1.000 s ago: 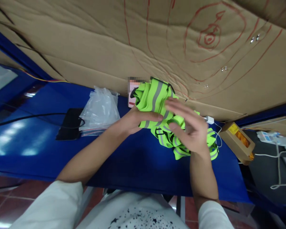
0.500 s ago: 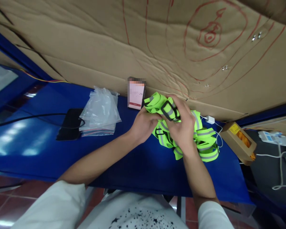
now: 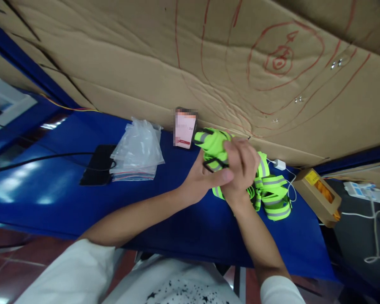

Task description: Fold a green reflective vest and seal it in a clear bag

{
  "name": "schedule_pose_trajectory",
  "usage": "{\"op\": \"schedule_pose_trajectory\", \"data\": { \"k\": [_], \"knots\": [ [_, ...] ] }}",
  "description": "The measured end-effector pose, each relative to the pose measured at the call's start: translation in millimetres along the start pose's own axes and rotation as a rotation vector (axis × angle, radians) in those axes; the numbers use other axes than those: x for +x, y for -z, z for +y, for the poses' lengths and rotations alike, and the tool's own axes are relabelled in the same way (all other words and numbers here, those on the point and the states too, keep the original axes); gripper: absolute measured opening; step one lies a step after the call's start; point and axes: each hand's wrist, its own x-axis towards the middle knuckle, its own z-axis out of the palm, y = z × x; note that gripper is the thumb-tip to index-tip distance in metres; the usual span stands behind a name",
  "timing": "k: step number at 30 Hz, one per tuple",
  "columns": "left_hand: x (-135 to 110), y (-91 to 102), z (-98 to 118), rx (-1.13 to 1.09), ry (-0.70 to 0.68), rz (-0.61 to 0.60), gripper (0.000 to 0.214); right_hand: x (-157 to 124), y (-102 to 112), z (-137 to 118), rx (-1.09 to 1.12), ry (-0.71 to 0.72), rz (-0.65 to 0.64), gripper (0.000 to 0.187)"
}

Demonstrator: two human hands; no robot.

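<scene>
Between my two hands is a bunched neon-yellow reflective strap (image 3: 213, 142) with grey stripes and a black buckle (image 3: 213, 164). My left hand (image 3: 200, 179) grips it from the left and below, its thumb stretched across toward the other wrist. Wrapped over the strap's right side is my right hand (image 3: 241, 166), fingers curled. Parts of the strap are hidden behind the fingers. More neon straps (image 3: 275, 196) lie in a loose pile on the blue table, just right of and under my right hand.
Clear zip bags (image 3: 137, 150) are stacked on the blue table (image 3: 177, 228), beside a black flat device (image 3: 96, 166) with a cable. A phone (image 3: 185, 128) leans against the cardboard wall (image 3: 129, 63). At right are a white charger (image 3: 279, 164) and an open-windowed cardboard box (image 3: 318, 196).
My right hand has curled its fingers further over the bundled strap, and my left thumb has moved across it. The buckle has turned lower. The view has shifted slightly.
</scene>
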Motion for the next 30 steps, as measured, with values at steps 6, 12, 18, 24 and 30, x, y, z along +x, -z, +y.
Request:
{"op": "schedule_pose_trajectory", "data": {
  "k": [6,12,18,24,30],
  "knots": [
    [20,10.6,7,0.010,-0.018,0.203,0.035,20,8,-2,0.300,-0.133,-0.523,0.064],
    [26,12.4,-3,0.005,-0.040,0.152,0.034,21,10,16,0.481,-0.457,-0.296,0.072],
    [28,25.4,-6,0.067,-0.013,0.019,0.047,26,19,24,0.606,-0.558,-0.314,0.068],
    [29,37.3,-16,0.084,0.059,-0.107,0.061,22,26,24,0.745,-0.745,-0.298,0.064],
    [0,52.3,13,0.569,-0.027,-0.247,0.071,-1,41,6,0.853,-1.039,-0.245,0.056]
  ]
}}
